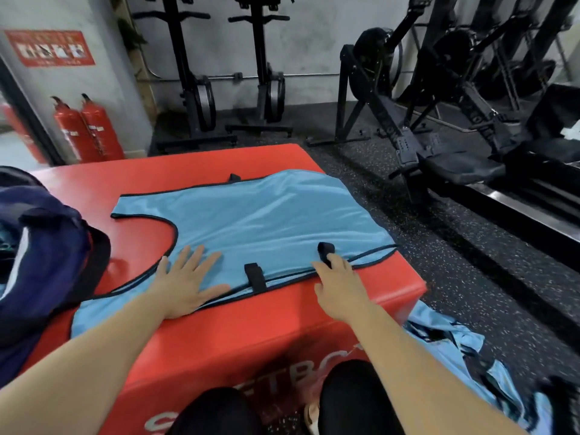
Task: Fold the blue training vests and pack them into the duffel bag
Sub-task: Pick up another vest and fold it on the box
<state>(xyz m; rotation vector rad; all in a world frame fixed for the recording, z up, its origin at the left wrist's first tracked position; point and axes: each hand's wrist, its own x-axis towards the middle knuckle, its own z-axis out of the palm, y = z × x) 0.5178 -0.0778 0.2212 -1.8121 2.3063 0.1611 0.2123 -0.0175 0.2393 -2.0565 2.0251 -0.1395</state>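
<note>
Blue training vest [266, 215]: spread flat on top of the red padded box [266, 328], black-trimmed, its right edge reaching the box's corner.
Left hand [185, 284]: palm down on the vest's near part, fingers straight and splayed, released.
Right hand [337, 284]: fingers grasping a black strap [324, 251] at the vest's near hem.
Navy duffel bag [47, 252]: on the box, left of the vest.
Further blue vests [455, 343]: heaped on the floor, right of the box.
</note>
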